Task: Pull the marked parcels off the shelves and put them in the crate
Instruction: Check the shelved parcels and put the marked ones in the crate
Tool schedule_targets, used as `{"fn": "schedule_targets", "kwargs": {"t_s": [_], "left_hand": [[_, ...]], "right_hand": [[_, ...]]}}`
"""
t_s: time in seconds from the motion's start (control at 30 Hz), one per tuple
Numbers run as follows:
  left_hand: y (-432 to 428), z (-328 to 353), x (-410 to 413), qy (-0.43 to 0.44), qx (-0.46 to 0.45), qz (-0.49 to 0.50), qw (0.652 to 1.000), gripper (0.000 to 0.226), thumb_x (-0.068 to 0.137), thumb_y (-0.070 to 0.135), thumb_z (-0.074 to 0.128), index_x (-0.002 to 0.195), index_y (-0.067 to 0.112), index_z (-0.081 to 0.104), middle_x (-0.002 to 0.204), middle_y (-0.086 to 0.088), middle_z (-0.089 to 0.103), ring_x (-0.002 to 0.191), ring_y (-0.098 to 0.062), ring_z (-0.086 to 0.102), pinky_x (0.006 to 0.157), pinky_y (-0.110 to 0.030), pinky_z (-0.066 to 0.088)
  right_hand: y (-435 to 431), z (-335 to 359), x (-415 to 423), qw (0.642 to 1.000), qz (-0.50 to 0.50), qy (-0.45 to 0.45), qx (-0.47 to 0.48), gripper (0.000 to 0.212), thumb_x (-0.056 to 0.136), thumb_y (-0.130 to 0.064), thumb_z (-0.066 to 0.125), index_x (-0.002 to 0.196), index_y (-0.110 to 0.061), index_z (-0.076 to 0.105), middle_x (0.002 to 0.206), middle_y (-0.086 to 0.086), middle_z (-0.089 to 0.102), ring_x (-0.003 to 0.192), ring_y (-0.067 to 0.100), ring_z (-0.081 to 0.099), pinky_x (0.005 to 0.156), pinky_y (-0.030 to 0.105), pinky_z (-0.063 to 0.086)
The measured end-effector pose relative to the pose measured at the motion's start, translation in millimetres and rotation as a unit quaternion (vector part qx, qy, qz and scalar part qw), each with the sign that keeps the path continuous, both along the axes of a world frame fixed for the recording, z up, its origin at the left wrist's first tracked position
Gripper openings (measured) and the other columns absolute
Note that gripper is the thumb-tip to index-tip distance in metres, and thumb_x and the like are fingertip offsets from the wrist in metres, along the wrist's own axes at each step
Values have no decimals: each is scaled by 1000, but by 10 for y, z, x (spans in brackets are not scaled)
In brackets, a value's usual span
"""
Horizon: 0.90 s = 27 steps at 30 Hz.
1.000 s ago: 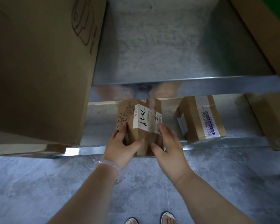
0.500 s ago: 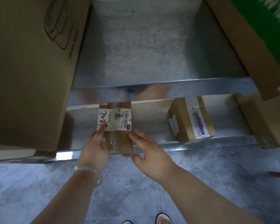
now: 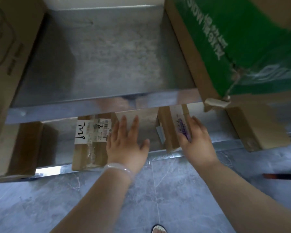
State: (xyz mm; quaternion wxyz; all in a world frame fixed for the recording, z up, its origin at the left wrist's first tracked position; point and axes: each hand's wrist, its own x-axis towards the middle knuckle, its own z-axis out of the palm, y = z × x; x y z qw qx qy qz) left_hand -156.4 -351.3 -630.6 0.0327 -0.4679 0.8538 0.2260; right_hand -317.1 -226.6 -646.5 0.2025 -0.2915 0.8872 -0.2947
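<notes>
The left hand [image 3: 126,147] is flat with its fingers spread wide. It holds nothing. Just beside it is a brown cardboard parcel [image 3: 89,152] with a white paper label and shiny, crinkly tape. This box sits on the smooth grey metal lower shelf [image 3: 64,145], at the front edge. The right hand [image 3: 198,142] lies on a second boxy parcel [image 3: 166,132] with purple print. The picture is too blurry to tell if it grips.

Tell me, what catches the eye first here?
Two bare hands reach into the lower shelf. The left hand is spread open beside a parcel with a handwritten white label, and the right hand touches a second parcel further right. A big green box looms at top right.
</notes>
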Motion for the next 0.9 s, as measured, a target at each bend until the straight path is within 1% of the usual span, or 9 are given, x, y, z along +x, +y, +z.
{"fn": "schedule_targets", "kwargs": {"t_s": [0.1, 0.27, 0.33, 0.43, 0.53, 0.67, 0.73, 0.8, 0.9], "left_hand": [[160, -107, -284, 30, 83, 2, 996, 74, 95, 53, 45, 154, 41, 2, 165, 7, 1, 151, -19, 1, 120, -37, 6], [365, -234, -697, 114, 194, -31, 974, 70, 97, 38, 51, 156, 31, 12, 164, 5, 12, 150, -15, 10, 117, -26, 9], [413, -240, -848, 127, 220, -41, 966, 68, 98, 34, 51, 156, 27, 15, 164, 4, 13, 150, -15, 12, 115, -23, 9], [446, -244, -957, 148, 242, -7, 959, 63, 100, 28, 49, 155, 29, 19, 164, 5, 11, 149, -16, 15, 109, -18, 11], [455, -266, -946, 159, 255, 69, 951, 64, 101, 27, 45, 154, 39, 13, 164, 7, -10, 149, -18, 16, 98, -15, 15], [434, -307, -973, 148, 275, 81, 946, 60, 100, 27, 44, 154, 33, 21, 155, 3, 36, 135, -20, 44, 105, -22, 33], [454, -303, -977, 137, 277, 89, 947, 60, 99, 28, 46, 155, 30, 22, 153, 3, 39, 135, -20, 45, 105, -25, 36], [489, -294, -944, 135, 267, 90, 950, 62, 98, 31, 50, 155, 29, 24, 156, 2, 34, 137, -20, 41, 111, -28, 33], [520, -291, -875, 155, 244, 82, 954, 59, 94, 37, 57, 149, 30, 37, 147, -1, 46, 129, -19, 49, 108, -36, 41]], "right_hand": [[95, -100, -119, 998, -41, -48, 20, 63, 91, -26, 60, 148, -23, 34, 153, 3, 32, 140, 23, 30, 115, 36, 27], [166, -212, -311, 987, -75, -139, 15, 71, 92, -31, 63, 152, -22, 26, 151, 1, 35, 139, 20, 32, 101, 24, 25], [181, -241, -341, 984, -57, -168, 15, 65, 91, -32, 63, 149, -28, 33, 137, -5, 48, 130, 16, 45, 96, 22, 31], [195, -270, -321, 981, -27, -191, -6, 39, 92, -27, 60, 126, -44, 52, 111, -24, 65, 104, -2, 60, 80, 12, 41], [201, -227, -277, 972, -40, -227, -41, 37, 97, -21, 52, 102, -57, 53, 93, -42, 62, 89, -20, 57, 65, -3, 39], [228, -213, -257, 962, -59, -264, -47, 35, 99, -25, 49, 121, -52, 43, 104, -34, 59, 97, -11, 56, 70, 4, 36], [242, -197, -255, 957, -63, -279, -52, 38, 99, -25, 48, 130, -47, 44, 110, -29, 61, 101, -7, 56, 75, 10, 38], [279, -164, -241, 954, -60, -283, -73, 38, 96, -20, 49, 126, -42, 54, 110, -24, 66, 106, 0, 58, 77, 14, 40], [373, -96, -138, 948, -70, -289, -110, 45, 94, -17, 47, 127, -46, 57, 115, -25, 65, 108, -5, 57, 87, 19, 43]]}}
